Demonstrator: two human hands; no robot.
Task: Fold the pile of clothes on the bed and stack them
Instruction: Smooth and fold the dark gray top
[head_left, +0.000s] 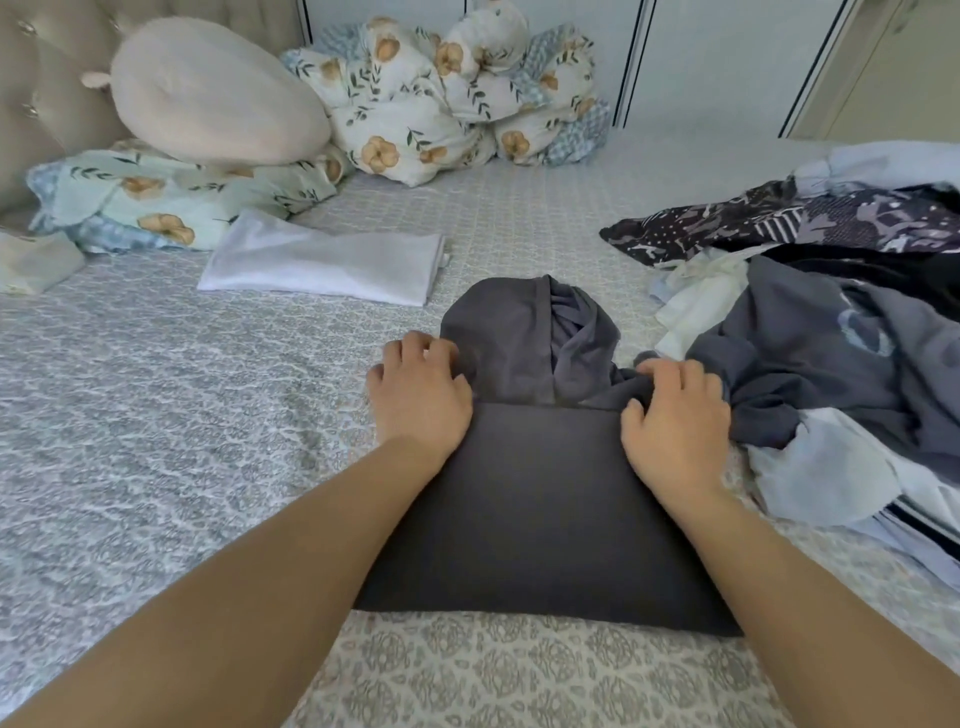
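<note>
A dark grey hooded garment (540, 509) lies folded into a rectangle on the bed in front of me, its hood (524, 343) sticking out at the far end. My left hand (418, 395) grips the fabric at the far left corner, beside the hood. My right hand (675, 415) grips the bunched fabric at the far right corner. A folded white garment (322, 260) lies flat further back to the left. The unfolded pile of clothes (831, 322), dark, patterned and pale blue, spreads along the right side, touching the grey garment.
The patterned grey bedspread (156, 389) covers the bed. At the back left sit a cream plush pillow (208, 88) and floral pillows (156, 197); a bundled floral quilt (457, 93) lies at the back centre. White wardrobe doors (727, 57) stand behind.
</note>
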